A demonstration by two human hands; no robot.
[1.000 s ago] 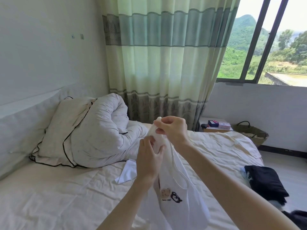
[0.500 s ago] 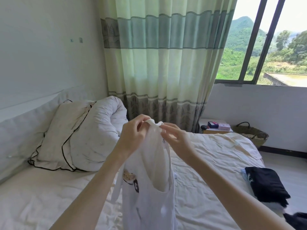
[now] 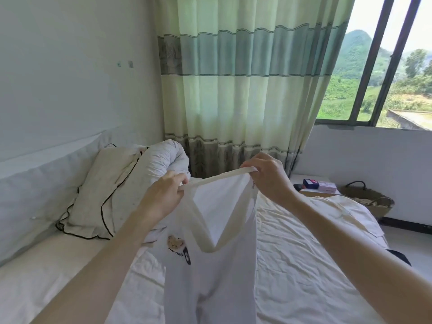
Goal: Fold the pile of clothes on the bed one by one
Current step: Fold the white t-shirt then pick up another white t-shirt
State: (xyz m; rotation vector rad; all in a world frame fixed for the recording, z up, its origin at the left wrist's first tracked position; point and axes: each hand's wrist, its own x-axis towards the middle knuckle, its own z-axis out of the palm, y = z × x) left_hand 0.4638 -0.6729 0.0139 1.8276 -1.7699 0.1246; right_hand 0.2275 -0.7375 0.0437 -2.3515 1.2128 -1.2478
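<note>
I hold a white t-shirt (image 3: 222, 272) up in front of me over the bed (image 3: 304, 265). It has a cream collar band and a small bear print on the chest. My left hand (image 3: 163, 195) pinches the collar at its left end. My right hand (image 3: 268, 181) pinches the collar at its right end, slightly higher. The collar band is stretched taut between the two hands and the neck opening hangs in a V. The body of the shirt hangs down out of the frame. A dark garment (image 3: 401, 258) lies at the bed's right edge, mostly hidden by my right forearm.
A pillow with black piping (image 3: 100, 195) and a rolled white quilt (image 3: 161, 162) lie at the head of the bed on the left. A striped curtain (image 3: 245, 90) hangs behind. A bedside table with small boxes (image 3: 318, 185) and a woven basket (image 3: 369, 199) stand at the right.
My hands have moved apart, left hand to the left and right hand to the right, stretching the collar open. The shirt now faces me with its print visible.
</note>
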